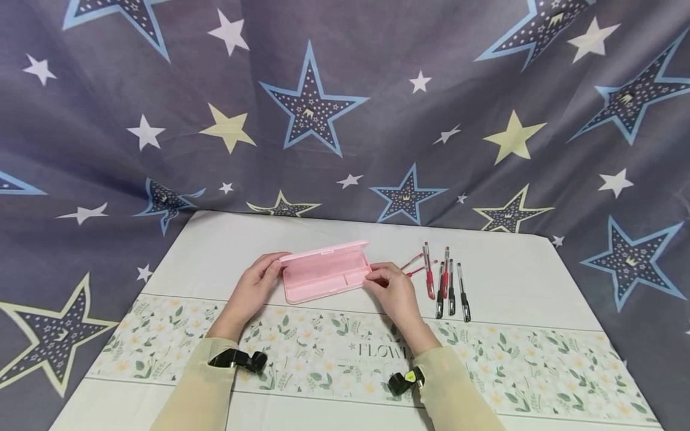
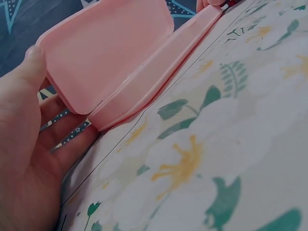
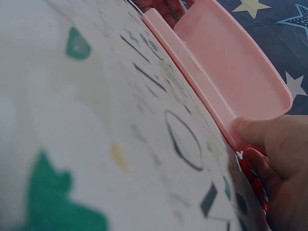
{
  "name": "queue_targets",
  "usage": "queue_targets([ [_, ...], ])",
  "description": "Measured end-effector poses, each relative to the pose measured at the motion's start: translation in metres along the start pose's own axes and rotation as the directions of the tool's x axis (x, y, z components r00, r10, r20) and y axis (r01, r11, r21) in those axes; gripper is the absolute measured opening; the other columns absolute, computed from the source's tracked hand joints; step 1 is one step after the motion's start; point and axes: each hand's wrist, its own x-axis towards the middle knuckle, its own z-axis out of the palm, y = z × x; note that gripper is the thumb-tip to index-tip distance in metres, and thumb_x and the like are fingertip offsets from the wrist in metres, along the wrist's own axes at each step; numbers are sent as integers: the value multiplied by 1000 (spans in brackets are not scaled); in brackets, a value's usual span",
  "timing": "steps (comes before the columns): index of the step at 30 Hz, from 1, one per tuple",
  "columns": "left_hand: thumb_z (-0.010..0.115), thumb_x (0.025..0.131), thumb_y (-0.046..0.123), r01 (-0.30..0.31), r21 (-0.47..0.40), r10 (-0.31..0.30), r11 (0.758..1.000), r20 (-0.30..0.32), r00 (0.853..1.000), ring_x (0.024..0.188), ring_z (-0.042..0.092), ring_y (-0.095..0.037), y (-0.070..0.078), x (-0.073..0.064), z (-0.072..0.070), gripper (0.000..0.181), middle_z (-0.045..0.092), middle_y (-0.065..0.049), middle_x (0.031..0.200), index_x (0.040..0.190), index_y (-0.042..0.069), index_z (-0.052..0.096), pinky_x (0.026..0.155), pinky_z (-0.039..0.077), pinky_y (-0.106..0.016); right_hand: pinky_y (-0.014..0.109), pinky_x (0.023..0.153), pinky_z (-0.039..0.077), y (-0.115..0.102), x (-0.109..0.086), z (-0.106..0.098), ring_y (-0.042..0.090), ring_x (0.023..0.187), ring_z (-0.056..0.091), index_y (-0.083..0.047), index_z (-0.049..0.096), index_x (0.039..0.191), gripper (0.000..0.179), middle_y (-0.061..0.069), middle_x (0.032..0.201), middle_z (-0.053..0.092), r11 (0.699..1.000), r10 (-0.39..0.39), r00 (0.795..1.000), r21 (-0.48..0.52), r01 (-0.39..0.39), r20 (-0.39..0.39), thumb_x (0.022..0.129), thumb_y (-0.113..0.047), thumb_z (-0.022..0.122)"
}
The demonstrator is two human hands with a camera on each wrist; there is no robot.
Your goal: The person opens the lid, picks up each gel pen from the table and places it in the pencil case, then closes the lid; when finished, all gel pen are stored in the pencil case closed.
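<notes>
Pencil case (image 1: 326,276), pink, lid (image 2: 110,53) raised: on worktop (image 1: 512,269), near far edge, left of its middle. Left hand (image 1: 256,289): gripping case's left end, thumb at lid. Right hand (image 1: 397,293): pinching base's right end. Pens (image 1: 451,296), red and black: loose, toward far right corner. Risks: lid could drop should left hand slip; right hand, swinging outward, might scatter pens.

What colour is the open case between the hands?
The case is light pink, best seen in the head view.
</notes>
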Motion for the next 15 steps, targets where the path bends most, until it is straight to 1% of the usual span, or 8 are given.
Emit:
queue_targets([
  [2,47,119,44,17,4,-16,1000,-17,1000,145,56,-29,1,1,1,45,65,-4,150,151,18,67,125,38,-54,44,92,62,1,0,-1,24,109,75,-9,86,100,9,5,129,76,1000,0,1000,-7,0,-1,94,-12,91],
  [6,47,118,47,22,16,-21,1000,-33,999,146,56,-31,2,2,4,47,66,-4,149,150,18,68,125,38,-55,43,92,62,2,0,-2,23,109,74,-10,86,99,7,4,129,76,1000,11,1000,-15,-11,0,94,-12,91],
  [9,47,118,47,33,30,-32,999,-63,998,146,56,-31,2,2,5,47,67,-5,148,148,18,69,125,38,-54,43,92,62,3,-1,-2,22,109,74,-11,86,99,6,4,129,76,1000,17,1000,-14,-17,12,94,-13,90],
  [12,47,119,47,61,25,-58,998,-113,992,139,62,-32,0,2,6,48,70,-8,144,146,14,70,122,43,-53,43,92,61,3,0,-1,21,109,74,-13,86,97,5,3,129,75,1000,10,1000,-13,-9,30,95,-15,90],
  [15,47,119,46,95,-6,-95,995,-152,984,125,71,-32,1,3,6,50,75,-12,134,144,10,71,116,48,-52,44,94,60,2,-1,-1,22,111,73,-16,84,94,6,2,130,75,1000,-2,999,-25,3,46,95,-16,90],
])
